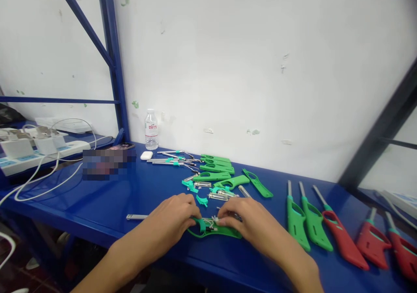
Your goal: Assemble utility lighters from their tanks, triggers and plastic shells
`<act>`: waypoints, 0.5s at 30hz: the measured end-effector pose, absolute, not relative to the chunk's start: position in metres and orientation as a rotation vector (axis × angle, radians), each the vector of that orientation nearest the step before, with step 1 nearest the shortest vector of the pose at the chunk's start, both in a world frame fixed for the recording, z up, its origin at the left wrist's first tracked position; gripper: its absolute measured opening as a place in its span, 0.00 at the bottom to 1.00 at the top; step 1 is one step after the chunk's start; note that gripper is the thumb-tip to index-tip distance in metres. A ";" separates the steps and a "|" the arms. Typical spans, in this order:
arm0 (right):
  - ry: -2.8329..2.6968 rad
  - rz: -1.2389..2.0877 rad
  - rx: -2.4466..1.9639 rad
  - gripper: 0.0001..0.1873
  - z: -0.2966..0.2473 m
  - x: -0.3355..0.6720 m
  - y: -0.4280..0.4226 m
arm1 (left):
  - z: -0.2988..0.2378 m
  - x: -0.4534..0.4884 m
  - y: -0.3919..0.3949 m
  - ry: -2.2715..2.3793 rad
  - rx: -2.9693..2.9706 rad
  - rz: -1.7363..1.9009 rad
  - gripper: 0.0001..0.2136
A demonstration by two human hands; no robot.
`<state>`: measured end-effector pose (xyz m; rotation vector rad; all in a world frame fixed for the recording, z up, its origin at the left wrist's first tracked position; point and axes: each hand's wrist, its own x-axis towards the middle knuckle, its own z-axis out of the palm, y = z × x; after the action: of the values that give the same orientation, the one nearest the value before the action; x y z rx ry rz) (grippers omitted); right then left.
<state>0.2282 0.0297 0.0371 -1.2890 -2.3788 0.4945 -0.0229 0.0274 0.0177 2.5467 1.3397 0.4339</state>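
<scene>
My left hand (pixel 174 219) and my right hand (pixel 249 219) both rest on the blue table (pixel 107 206), fingers curled onto an open green lighter shell (pixel 213 231) with white wires and small metal parts inside. A metal nozzle tube (pixel 137 217) sticks out to the left of my left hand. Just beyond my fingers lie loose green handle shells (pixel 216 168), teal triggers (pixel 202 200) and small clear fuel tubes (pixel 221 194).
Two finished green lighters (pixel 306 223) and three red ones (pixel 345 241) lie at the right. A water bottle (pixel 151 130), a white earbud case (pixel 146 155) and more metal tubes (pixel 169 158) stand near the wall. Power strips with white cables (pixel 39 147) sit at the left by a blue shelf post (pixel 114 63).
</scene>
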 end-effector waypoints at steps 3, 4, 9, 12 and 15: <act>-2.386 0.500 -1.294 0.06 0.037 0.228 0.030 | 0.015 -0.021 0.027 1.369 2.557 0.443 0.10; -2.385 0.501 -1.301 0.06 0.037 0.229 0.029 | 0.014 -0.020 0.027 1.370 2.559 0.445 0.10; -2.383 0.512 -1.333 0.04 0.038 0.230 0.027 | 0.011 -0.019 0.026 1.340 2.570 0.463 0.11; -2.386 0.508 -1.338 0.04 0.039 0.229 0.028 | 0.010 -0.018 0.024 1.317 2.577 0.471 0.13; -2.385 0.492 -1.337 0.05 0.041 0.228 0.028 | 0.009 -0.018 0.023 1.314 2.582 0.480 0.15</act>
<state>0.2278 0.0284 0.0408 -1.3366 -2.3849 0.4916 -0.0176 0.0234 0.0093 2.5816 1.3135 0.4796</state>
